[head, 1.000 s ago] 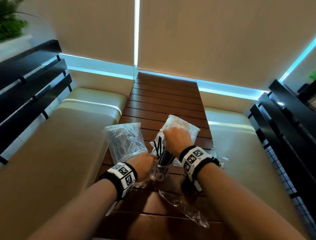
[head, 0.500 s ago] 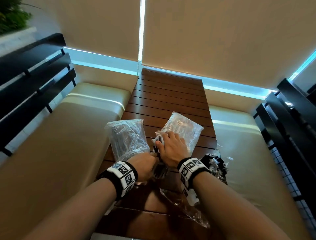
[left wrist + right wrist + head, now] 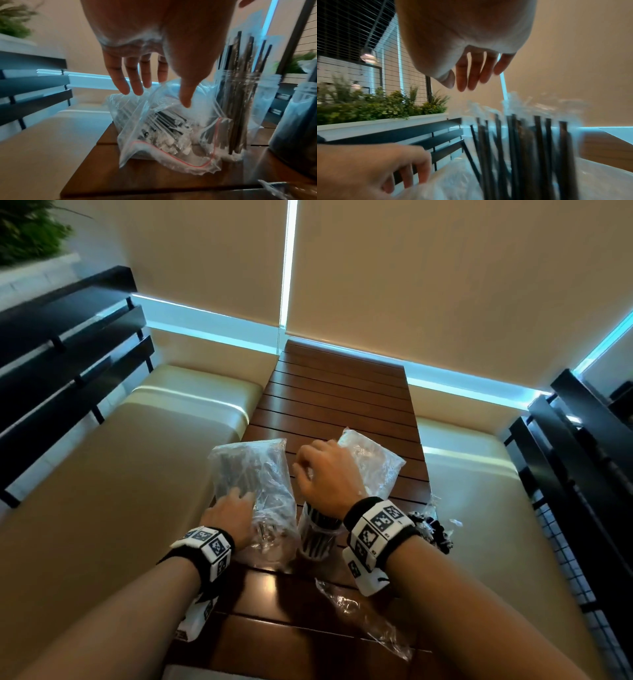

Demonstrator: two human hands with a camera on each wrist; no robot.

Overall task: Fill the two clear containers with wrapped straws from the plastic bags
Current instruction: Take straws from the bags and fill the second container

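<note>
A clear container (image 3: 317, 537) packed with black wrapped straws (image 3: 240, 97) stands upright near the table's middle. My right hand (image 3: 320, 472) hovers just above the straw tops (image 3: 522, 142), fingers loose and holding nothing. To the container's left lies a zip bag of straws (image 3: 255, 481), its mouth toward me. My left hand (image 3: 234, 506) rests on top of this bag (image 3: 164, 129) with fingers straight. A second bag (image 3: 375, 463) lies behind my right hand. The second container (image 3: 298, 128), dark inside, stands at the right beside my right wrist.
An empty crumpled plastic bag (image 3: 363, 611) lies on the slatted wooden table (image 3: 339, 392) near me. Cream bench cushions (image 3: 144, 460) flank the table on both sides, with black slatted backrests (image 3: 68, 347) beyond them.
My right hand pressed the straws down into the container and has lifted off them. My left hand let go of the container and moved left onto the bag.
</note>
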